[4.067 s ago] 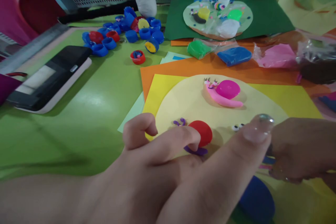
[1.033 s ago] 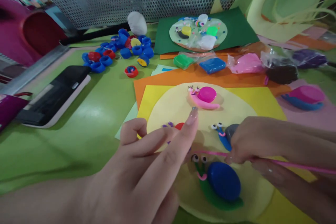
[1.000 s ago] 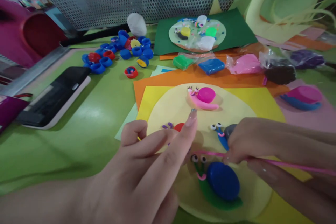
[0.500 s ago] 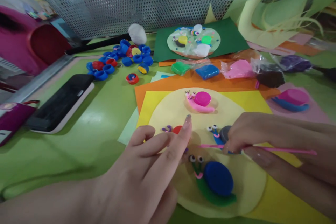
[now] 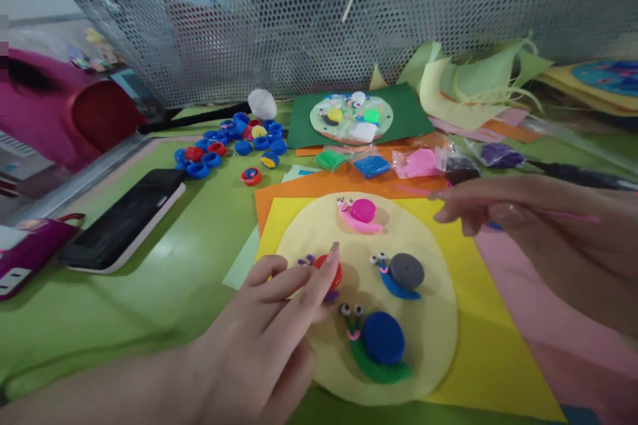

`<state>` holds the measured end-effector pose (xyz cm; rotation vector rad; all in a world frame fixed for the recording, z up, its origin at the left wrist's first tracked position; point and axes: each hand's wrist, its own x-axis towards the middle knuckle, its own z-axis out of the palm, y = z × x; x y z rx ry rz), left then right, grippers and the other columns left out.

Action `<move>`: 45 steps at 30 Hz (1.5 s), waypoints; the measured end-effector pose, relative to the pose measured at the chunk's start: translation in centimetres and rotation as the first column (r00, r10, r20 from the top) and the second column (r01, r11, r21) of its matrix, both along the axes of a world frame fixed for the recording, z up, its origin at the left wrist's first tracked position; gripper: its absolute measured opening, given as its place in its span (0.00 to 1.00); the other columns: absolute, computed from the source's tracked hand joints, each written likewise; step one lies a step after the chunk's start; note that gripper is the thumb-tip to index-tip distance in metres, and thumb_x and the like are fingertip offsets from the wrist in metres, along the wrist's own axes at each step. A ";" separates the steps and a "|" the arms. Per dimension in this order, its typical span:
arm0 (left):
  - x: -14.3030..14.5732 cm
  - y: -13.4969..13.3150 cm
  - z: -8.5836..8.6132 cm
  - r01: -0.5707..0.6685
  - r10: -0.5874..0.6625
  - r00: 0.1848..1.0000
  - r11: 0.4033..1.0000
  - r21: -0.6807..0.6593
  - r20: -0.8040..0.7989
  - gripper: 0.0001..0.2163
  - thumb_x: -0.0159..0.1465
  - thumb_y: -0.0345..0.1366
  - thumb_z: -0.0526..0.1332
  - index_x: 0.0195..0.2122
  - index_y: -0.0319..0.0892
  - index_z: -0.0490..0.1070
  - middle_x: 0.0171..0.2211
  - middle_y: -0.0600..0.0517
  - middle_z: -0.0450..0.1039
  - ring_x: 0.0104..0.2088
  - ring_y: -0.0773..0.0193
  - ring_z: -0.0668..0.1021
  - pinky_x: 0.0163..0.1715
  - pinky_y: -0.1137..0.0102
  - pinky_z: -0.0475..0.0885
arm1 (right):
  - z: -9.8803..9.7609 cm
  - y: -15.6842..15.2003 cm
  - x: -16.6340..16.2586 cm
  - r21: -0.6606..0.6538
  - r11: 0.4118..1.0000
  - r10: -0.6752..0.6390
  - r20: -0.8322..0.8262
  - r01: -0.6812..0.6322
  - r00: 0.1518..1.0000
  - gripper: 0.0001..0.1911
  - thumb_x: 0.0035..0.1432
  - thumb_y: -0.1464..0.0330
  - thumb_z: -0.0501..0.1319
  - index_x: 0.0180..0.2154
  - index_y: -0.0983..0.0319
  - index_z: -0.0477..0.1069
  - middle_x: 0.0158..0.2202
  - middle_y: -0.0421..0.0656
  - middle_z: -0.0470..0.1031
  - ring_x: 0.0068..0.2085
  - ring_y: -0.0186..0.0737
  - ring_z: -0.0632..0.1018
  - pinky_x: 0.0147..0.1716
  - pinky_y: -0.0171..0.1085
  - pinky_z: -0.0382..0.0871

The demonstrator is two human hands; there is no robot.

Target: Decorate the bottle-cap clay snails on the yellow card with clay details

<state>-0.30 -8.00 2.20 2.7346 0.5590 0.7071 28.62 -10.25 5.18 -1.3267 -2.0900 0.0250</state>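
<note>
My right hand (image 5: 518, 232) pinches a thin pink stick (image 5: 573, 216), raised over the right side of the yellow sheet (image 5: 488, 352). My left hand (image 5: 279, 325) rests on the cream paper circle (image 5: 433, 358), index finger stretched out over a snail with a red cap shell (image 5: 321, 265) and partly covering it; its thumb is mostly hidden. Around it on the circle lie a pink clay snail (image 5: 363, 211), a blue snail with a grey cap shell (image 5: 406, 271) and a green snail with a dark blue cap shell (image 5: 383, 339).
Bags of clay, green (image 5: 329, 159), blue (image 5: 371, 167), pink (image 5: 421, 163) and purple (image 5: 501, 155), line the back. A heap of bottle caps (image 5: 243, 147) and a black phone-like device (image 5: 124, 219) are left. Behind stands a perforated metal panel (image 5: 259, 26), before it a dark green card (image 5: 413, 119).
My right hand has lifted away from the grey-capped snail with the pink stick, up and to the right, uncovering that snail. My left hand stays by the red-capped snail. The view has shifted.
</note>
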 end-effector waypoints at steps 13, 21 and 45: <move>0.3 0.8 0.6 0.047 -0.058 0.988 0.996 0.080 0.145 0.29 0.56 0.20 0.48 0.61 0.41 0.52 0.29 0.53 0.76 0.36 0.61 0.74 0.41 0.63 0.67 | 0.7 3.0 6.7 -0.046 0.948 -0.269 0.411 0.315 0.871 0.10 0.65 0.65 0.57 0.34 0.66 0.65 0.30 0.39 0.67 0.30 0.34 0.71 0.31 0.35 0.68; 1.3 1.7 1.5 -0.098 0.091 0.986 0.994 0.043 0.138 0.23 0.61 0.24 0.48 0.58 0.45 0.53 0.35 0.51 0.75 0.39 0.60 0.74 0.43 0.63 0.69 | -0.8 4.2 6.7 -0.109 0.890 -0.338 0.495 0.442 0.801 0.11 0.65 0.64 0.58 0.42 0.67 0.67 0.38 0.43 0.69 0.35 0.37 0.73 0.34 0.37 0.72; 3.8 2.3 1.3 -0.130 0.114 0.855 0.992 -0.003 0.507 0.31 0.62 0.27 0.54 0.62 0.48 0.40 0.37 0.52 0.73 0.40 0.61 0.76 0.51 0.58 0.64 | -1.8 0.2 -3.3 0.396 0.891 0.119 0.265 -0.221 0.957 0.11 0.67 0.75 0.47 0.30 0.64 0.58 0.40 0.46 0.69 0.41 0.41 0.72 0.35 0.39 0.72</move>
